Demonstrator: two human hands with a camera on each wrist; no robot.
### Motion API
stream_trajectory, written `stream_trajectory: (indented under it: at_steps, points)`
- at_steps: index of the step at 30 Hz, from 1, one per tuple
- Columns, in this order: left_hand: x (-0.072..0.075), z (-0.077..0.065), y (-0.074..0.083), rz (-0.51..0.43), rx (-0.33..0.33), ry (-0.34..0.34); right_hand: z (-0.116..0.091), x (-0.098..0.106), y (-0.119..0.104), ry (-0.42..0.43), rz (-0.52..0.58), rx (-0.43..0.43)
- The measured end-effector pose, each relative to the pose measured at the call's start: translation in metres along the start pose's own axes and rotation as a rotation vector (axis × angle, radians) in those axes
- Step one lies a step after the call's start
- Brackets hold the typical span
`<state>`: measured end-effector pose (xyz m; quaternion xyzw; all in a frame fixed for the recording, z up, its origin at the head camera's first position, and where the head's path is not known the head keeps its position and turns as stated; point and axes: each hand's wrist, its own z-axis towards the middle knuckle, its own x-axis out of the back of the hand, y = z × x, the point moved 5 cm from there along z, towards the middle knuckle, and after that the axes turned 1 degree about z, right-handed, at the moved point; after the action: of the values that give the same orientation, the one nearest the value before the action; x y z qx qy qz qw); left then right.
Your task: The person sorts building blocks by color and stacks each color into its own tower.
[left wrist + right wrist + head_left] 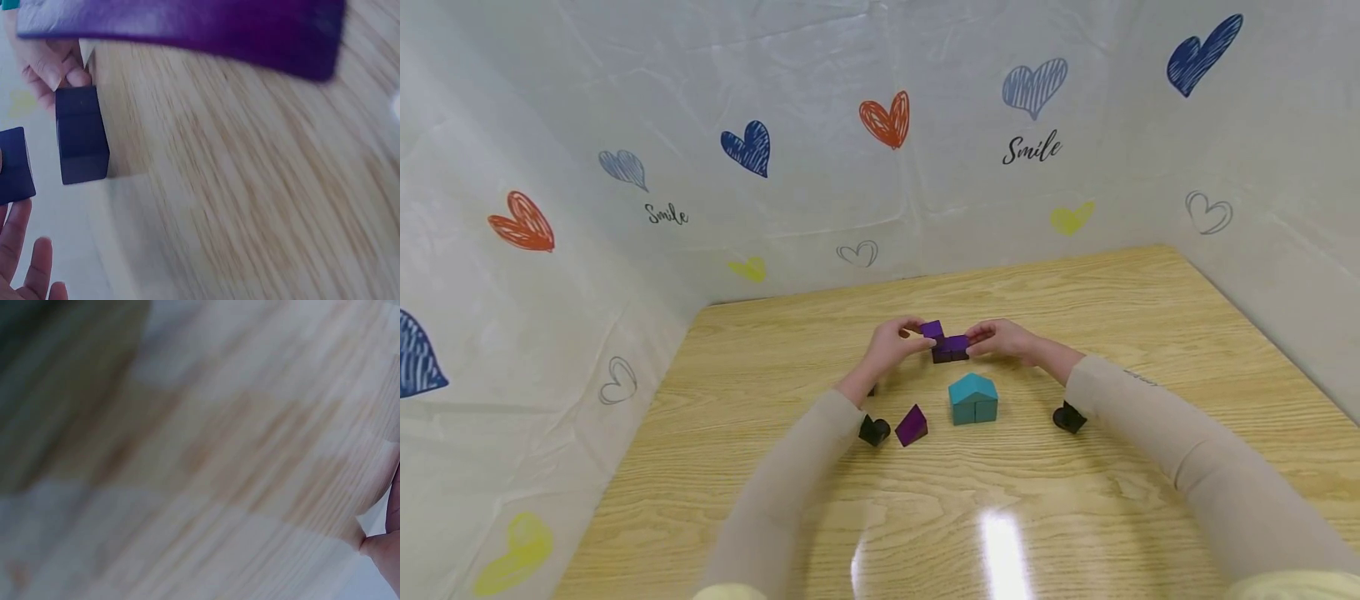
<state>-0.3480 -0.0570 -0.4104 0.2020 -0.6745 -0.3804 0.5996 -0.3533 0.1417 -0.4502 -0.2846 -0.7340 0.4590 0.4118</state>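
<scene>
While the left hand [891, 346] pinches one purple block [932, 331], the right hand [1003, 340] has its fingertips at the right end of two more purple blocks [951, 348]. I cannot tell if the right hand pinches them or only touches them. The two blocks sit side by side on the wooden table [1150, 517], and the held one is close by their left end, with a gap that shows in the left wrist view.

Nearer the person is a little blue-green house [973, 400] with a pointy roof. To its left lies a purple wedge [912, 427]. A black piece [874, 431] is left of the wedge, right by the left sleeve [797, 483]. Another black piece [1070, 417] lies on the right, and the right sleeve [1187, 450] covers a bit of it. A small dark thing [872, 390] peeks out by the left wrist, mostly hidden.

Behind the table hangs a white sheet [805, 75] with hearts on it. A big purple shape [187, 31] blocks the top of the left wrist view. The right wrist view is blurry.
</scene>
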Motion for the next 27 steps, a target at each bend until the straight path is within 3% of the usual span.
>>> stream_trajectory:
  at_steps: [5,16,27]
  points:
    - [-0.011,0.006,0.008,-0.015,0.025,-0.002,0.0,0.001,-0.001,0.009,-0.001,0.002]
    - [-0.03,0.014,0.017,-0.019,-0.009,0.008,0.0,-0.001,-0.002,0.014,0.015,0.005]
    - [-0.038,0.017,0.016,0.06,0.016,0.02,0.0,-0.001,-0.001,0.011,0.037,-0.004]
